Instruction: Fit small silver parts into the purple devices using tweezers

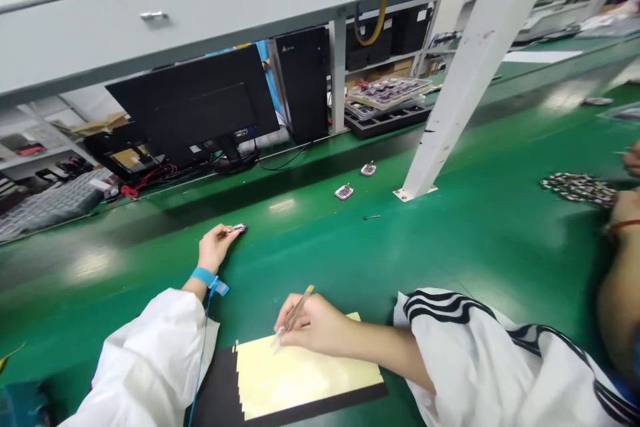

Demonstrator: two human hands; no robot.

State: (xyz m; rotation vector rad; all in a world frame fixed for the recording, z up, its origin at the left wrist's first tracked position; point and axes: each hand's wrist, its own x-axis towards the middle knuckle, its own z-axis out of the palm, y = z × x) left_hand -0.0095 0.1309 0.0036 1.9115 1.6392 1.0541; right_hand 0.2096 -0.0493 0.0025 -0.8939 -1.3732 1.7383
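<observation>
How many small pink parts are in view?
3 clear: one pink part in the left hand, one and another on the green bench. The far tray may hold more.

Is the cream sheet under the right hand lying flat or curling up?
Flat: the cream sheet lies spread on the black backing, and no edge shows lifting, though the right hand hides part of its far side.

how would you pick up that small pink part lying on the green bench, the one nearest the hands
I'd pinch the pink-framed part by two opposite edges, coming straight down from above. It lies flat on the green bench, so its underside is out of reach. The left hand is the closer one, and it pinches a similar piece at the fingertips.
</observation>
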